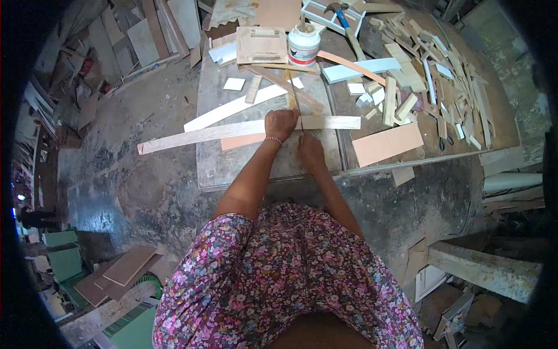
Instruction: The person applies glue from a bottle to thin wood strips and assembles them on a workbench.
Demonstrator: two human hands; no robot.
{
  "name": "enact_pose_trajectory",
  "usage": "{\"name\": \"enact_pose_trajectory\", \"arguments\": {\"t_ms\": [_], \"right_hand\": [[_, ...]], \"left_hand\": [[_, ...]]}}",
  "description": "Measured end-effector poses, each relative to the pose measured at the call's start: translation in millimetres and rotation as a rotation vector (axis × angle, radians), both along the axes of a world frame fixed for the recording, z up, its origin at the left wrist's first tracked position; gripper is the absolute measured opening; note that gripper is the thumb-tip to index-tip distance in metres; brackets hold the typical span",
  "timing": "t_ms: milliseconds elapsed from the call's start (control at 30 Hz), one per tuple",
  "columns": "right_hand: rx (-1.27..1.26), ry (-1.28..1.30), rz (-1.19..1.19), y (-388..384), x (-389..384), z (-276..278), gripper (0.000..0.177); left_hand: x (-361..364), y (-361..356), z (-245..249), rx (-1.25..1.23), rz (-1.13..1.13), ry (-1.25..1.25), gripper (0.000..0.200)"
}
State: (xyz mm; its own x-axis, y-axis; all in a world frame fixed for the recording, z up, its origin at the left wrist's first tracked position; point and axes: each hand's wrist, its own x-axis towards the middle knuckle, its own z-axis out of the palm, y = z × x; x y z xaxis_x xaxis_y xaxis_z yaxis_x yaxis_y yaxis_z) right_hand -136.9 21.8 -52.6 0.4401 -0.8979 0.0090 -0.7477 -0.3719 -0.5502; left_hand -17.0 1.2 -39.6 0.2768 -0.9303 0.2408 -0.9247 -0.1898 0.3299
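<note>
A long pale wood strip [203, 137] lies across the table and sticks out past its left edge. My left hand [281, 124] is closed on this strip near the middle. Just to the right, my right hand [311, 152] is closed around the near end of a thin, dark saw-like blade [295, 96], which crosses the strip and points away from me. Its handle is hidden in my fingers. Beneath the strip lie a white strip [215, 114] and an orange-tan piece [241, 141].
On the table [267, 168] are a white glue tub [303, 45], a blue-handled hammer [343, 20], a tan board [388, 144], scissors [444, 142] and many wood offcuts [459, 75]. More boards [131, 264] are at the lower left.
</note>
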Motion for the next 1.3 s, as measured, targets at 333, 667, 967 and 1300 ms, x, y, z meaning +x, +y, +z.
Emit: {"name": "enact_pose_trajectory", "arguments": {"t_ms": [333, 667, 967, 1300], "right_hand": [[-0.079, -0.113, -0.086, 14.8, 1.6, 4.0, 0.027], [0.059, -0.018, -0.203, 23.7, -4.4, 27.8, 0.024], [0.089, -0.052, -0.303, 19.4, 6.3, 16.4, 0.029], [0.025, -0.06, -0.347, 31.7, 16.5, 12.7, 0.027]], "left_hand": [[26.5, 15.3, 22.7, 0.202, -0.424, 0.099, 0.027], [30.2, 14.4, 56.5, 0.367, -0.53, 0.365, 0.033], [35.1, -1.4, 18.8, 0.327, -0.664, 0.072, 0.02], [40.1, -18.9, 4.1, 0.384, -0.707, 0.162, 0.023]]}}
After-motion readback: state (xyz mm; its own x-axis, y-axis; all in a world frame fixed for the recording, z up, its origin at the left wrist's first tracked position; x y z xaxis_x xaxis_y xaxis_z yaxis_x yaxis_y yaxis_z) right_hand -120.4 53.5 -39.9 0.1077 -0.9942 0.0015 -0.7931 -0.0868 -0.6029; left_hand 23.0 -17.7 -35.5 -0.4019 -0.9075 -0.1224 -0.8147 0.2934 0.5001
